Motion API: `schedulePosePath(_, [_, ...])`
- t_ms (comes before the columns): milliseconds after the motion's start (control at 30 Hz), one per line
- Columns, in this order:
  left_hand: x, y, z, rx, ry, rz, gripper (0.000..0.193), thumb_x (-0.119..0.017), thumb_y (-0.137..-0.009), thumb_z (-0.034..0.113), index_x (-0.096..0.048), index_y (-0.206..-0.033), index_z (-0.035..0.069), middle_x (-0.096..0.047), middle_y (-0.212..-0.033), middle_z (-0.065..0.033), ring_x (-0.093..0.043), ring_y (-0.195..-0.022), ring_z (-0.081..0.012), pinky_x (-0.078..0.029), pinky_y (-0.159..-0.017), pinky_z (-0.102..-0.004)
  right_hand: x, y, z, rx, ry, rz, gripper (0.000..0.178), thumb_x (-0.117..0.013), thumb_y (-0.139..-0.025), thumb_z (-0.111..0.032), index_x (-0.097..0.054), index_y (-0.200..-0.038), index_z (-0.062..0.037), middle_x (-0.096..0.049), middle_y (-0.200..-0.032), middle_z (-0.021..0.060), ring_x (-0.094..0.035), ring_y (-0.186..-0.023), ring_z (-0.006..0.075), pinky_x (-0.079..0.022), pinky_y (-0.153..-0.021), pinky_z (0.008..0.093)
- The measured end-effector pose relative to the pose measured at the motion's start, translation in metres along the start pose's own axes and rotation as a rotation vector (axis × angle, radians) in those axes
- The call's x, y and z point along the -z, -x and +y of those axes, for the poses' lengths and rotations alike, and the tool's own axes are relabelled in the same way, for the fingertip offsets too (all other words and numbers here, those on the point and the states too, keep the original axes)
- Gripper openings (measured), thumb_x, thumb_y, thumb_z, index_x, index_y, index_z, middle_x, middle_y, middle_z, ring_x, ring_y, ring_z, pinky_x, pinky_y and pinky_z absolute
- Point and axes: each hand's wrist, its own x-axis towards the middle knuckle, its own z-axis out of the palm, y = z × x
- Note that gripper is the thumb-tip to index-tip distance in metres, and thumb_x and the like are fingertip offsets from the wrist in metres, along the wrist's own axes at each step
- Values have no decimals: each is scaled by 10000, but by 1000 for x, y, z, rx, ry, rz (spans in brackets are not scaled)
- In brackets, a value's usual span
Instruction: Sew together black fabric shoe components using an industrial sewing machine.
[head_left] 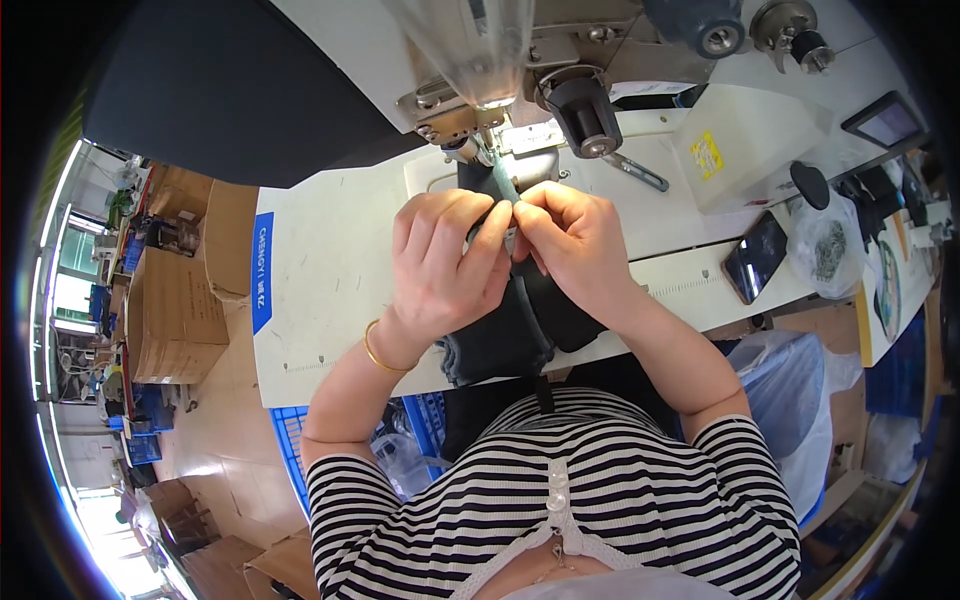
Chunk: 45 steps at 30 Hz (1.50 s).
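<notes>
A dark fabric piece with a grey-green edge (530, 310) runs from the front of the white table up to the sewing machine's needle area (490, 150). My left hand (450, 260) and my right hand (568, 235) meet just in front of that area. Both pinch the fabric's grey-green edge between thumb and fingers, their tips almost touching. The far end of the edge lies under the lit machine head. Black cloth (560, 312) hangs beneath my hands toward the table's front edge.
Thread snips (640, 172) lie right of the needle area. A phone (756, 257) and a clear plastic bag (828, 250) sit at the table's right. Blue crates (292, 440) stand below the table's left, with cardboard boxes (180, 315) farther left. A black panel (240, 90) fills the upper left.
</notes>
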Motion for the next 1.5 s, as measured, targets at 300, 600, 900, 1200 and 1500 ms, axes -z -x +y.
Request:
schedulePosePath(300, [-9,9,-16,-125,-9,101,290,-716,-651,-87,-740,-932,-20,-685,-925,-91,-652,-822,-236,-519,-738,-356,-9,3,-3,-11,-93,43,235,-558,-932,-161,-652,-800,10,-633,-610,48,-594,-573,89,-463,-544,261])
schedulePosePath(600, [-16,8,-29,-164,-31,132,283,-722,-662,-66,-742,-940,-24,-694,-925,-89,-661,-824,-227,-534,-739,-353,-14,-2,1,-29,-134,65,226,-554,-949,-158,-665,-837,3,-632,-608,30,-539,-548,58,-409,-510,249])
schedulePosePath(900, [-28,4,-46,-199,-63,182,308,-697,-620,24,-734,-922,-26,-682,-933,-91,-653,-848,-233,-542,-775,-375,-12,4,4,-69,-109,20,212,-563,-947,-159,-701,-879,-14,-631,-600,20,-509,-524,42,-383,-492,238])
schedulePosePath(1200, [-37,2,-53,-143,-97,206,225,-742,-643,21,-724,-867,5,-677,-888,-66,-653,-843,-233,-535,-786,-376,-11,6,3,-105,-89,-4,219,-568,-944,-181,-702,-894,-15,-632,-594,24,-532,-524,49,-398,-497,235])
schedulePosePath(1500, [-39,3,-54,-131,-53,197,259,-746,-630,-76,-726,-884,-26,-673,-878,-95,-646,-821,-262,-509,-768,-388,-14,8,6,-79,-96,-53,197,-570,-981,-151,-707,-921,-24,-623,-621,-6,-477,-530,9,-341,-475,190])
